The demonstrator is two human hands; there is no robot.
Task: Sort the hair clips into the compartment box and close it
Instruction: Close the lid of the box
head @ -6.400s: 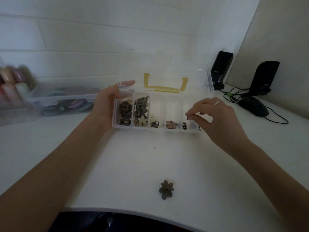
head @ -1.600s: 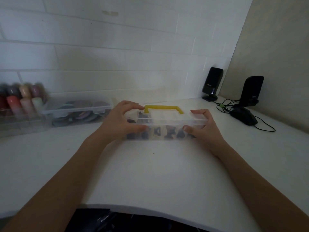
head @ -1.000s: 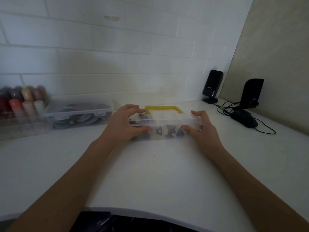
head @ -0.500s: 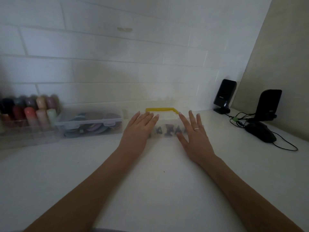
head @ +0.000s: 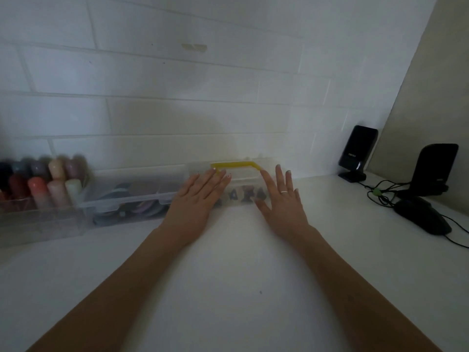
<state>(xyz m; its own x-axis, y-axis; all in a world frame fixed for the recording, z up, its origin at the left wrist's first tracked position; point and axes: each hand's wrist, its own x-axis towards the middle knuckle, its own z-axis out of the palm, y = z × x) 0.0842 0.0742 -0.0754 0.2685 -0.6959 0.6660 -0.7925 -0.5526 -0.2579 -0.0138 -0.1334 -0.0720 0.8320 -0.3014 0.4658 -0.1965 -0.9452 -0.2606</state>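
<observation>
The clear compartment box (head: 241, 179) with a yellow handle (head: 236, 165) stands at the back of the white desk against the tiled wall, its lid down. Dark hair clips (head: 245, 195) show through its front wall. My left hand (head: 196, 199) lies flat with fingers spread against the box's left front, fingertips on the lid. My right hand (head: 281, 199) lies flat against the right front, fingers apart, a ring on one finger. Neither hand grips anything.
A second clear box (head: 132, 196) of coloured items stands left of the compartment box, and a clear rack of coloured bottles (head: 38, 184) further left. Two black speakers (head: 357, 153), a black mouse (head: 422, 215) and cables lie at the right.
The open box has been shut and slid back to the wall. Both hands let go of its ends and now rest flat, fingers spread, against its front.
</observation>
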